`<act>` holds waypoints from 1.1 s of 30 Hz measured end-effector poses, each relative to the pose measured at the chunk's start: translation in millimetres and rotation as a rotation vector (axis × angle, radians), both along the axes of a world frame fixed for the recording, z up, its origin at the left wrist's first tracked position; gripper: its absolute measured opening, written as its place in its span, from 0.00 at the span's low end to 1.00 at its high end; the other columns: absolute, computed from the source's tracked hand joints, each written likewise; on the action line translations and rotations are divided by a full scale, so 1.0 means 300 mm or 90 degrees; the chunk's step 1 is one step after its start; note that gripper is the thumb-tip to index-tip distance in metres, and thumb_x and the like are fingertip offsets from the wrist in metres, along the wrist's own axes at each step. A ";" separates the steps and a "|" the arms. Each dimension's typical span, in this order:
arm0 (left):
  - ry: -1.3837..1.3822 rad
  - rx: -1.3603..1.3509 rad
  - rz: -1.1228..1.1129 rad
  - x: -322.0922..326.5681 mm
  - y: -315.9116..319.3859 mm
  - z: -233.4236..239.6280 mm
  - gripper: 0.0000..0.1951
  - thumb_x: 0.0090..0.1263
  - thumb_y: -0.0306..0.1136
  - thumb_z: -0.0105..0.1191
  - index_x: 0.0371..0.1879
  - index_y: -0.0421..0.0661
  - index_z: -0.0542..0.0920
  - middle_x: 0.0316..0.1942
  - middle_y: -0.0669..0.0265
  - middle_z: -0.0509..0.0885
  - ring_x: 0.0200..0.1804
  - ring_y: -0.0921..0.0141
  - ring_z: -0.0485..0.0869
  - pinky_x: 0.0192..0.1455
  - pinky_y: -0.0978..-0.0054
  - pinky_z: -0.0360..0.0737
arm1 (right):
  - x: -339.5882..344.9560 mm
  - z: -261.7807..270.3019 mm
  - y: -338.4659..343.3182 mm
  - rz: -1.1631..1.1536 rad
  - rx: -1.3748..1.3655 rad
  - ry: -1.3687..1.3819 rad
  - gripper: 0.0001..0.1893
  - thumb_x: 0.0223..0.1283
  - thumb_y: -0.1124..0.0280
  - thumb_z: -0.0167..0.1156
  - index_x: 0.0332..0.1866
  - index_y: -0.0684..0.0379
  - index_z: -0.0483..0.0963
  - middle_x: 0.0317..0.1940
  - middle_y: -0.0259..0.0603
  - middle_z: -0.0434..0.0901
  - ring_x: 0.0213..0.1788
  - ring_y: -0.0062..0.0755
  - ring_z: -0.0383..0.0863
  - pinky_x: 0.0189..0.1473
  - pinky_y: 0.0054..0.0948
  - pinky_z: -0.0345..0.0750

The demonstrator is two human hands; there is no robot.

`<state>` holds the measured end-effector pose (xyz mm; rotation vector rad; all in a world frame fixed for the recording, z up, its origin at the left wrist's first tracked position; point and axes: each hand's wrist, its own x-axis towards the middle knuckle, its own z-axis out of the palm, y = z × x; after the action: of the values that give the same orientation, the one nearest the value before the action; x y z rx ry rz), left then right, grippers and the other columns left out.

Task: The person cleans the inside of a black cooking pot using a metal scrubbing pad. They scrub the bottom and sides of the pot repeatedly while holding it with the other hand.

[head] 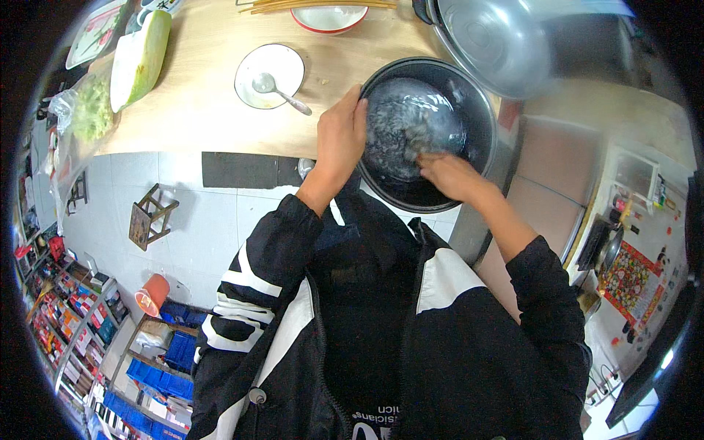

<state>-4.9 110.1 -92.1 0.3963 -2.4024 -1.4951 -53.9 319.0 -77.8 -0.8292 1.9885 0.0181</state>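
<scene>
A round dark pot [473,165] with water [434,115] in it stands at the table's near edge. The water looks stirred up and foamy. My left hand [342,132] grips the pot's left rim, thumb on the inside and fingers around the outer wall. Inside the pot, my right hand [448,173] reaches down to the water with its fingertips blurred by motion. Something brownish shows beside those fingertips, but the blur hides what it is and whether I hold it.
Left of the pot is a white bowl [283,63] with a metal spoon [265,82]. Behind stand a red-rimmed bowl [330,21], chopsticks [324,4] and a large metal basin [489,44]. A cut gourd [144,60] and bagged greens [92,107] lie at the far left.
</scene>
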 end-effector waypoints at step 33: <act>-0.046 -0.012 0.018 -0.001 -0.004 -0.006 0.11 0.65 0.28 0.47 0.44 0.37 0.75 0.27 0.44 0.77 0.31 0.48 0.78 0.31 0.59 0.73 | 0.088 -0.137 -0.059 0.175 -0.146 0.261 0.20 0.61 0.67 0.48 0.57 0.62 0.68 0.62 0.41 0.65 0.63 0.41 0.64 0.63 0.37 0.64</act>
<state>-5.1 108.9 -93.8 0.4871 -2.4532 -1.4691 -27.4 301.3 -119.1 -1.3298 2.2664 0.1300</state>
